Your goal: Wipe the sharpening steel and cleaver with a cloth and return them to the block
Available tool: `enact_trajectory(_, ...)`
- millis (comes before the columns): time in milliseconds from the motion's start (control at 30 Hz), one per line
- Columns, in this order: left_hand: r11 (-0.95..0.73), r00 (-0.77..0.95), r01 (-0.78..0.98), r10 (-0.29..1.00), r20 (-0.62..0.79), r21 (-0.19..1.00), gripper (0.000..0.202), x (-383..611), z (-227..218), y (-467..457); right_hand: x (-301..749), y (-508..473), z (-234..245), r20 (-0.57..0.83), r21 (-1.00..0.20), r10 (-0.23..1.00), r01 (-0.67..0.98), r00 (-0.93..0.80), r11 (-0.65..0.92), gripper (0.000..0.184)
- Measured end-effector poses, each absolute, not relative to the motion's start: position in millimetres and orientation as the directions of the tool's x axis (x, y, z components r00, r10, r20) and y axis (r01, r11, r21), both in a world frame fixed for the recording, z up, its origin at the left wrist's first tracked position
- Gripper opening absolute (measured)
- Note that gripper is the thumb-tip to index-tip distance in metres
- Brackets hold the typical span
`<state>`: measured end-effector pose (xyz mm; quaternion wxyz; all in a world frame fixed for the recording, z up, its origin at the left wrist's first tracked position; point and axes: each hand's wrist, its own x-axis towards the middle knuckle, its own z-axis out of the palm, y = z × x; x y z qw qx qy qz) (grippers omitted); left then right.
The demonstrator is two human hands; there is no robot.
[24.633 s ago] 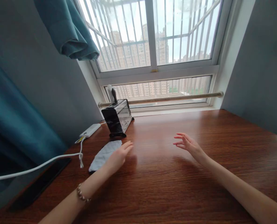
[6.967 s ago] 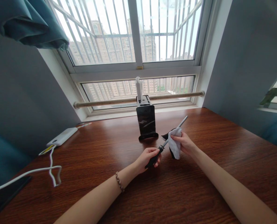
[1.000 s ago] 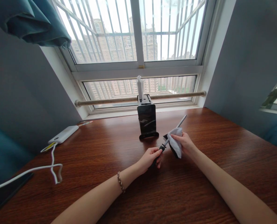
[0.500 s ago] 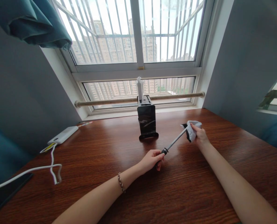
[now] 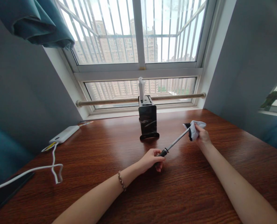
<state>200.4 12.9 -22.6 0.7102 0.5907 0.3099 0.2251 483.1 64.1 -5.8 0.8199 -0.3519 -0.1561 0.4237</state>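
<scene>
My left hand point(image 5: 151, 159) is closed round the black handle of a sharpening steel point(image 5: 175, 142), whose grey rod slants up to the right above the wooden table point(image 5: 119, 199). My right hand point(image 5: 202, 134) pinches a white and black cloth point(image 5: 193, 128) round the rod's far tip. Behind them a black knife block point(image 5: 148, 120) stands upright with one white handle point(image 5: 141, 87) sticking out of its top.
A white power bank point(image 5: 64, 134) lies at the back left, its white cable point(image 5: 37, 169) looping toward the left edge. A dark flat object point(image 5: 6, 194) lies at the near left corner. A window with bars and a rail runs behind; teal curtains hang left.
Over the last second my right hand slid the cloth along the rod from near the handle out to the tip. My left hand kept its hold on the handle.
</scene>
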Motion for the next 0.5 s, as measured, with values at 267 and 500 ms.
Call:
enact_trajectory(267, 0.332, 0.802, -0.027, 0.571, -0.178, 0.943, 0.028, 192.3, -17.1, 20.2, 483.3, 65.3, -6.9, 0.011, -0.693, 0.794, -0.568, 0.607, 0.444, 0.006)
enact_trajectory(500, 0.369, 0.834, -0.049, 0.526, -0.165, 0.928, 0.041, 188.6, -16.1, 25.0, 483.8, 61.5, -4.7, 0.058, -0.722, 0.821, -0.543, 0.568, 0.427, 0.009)
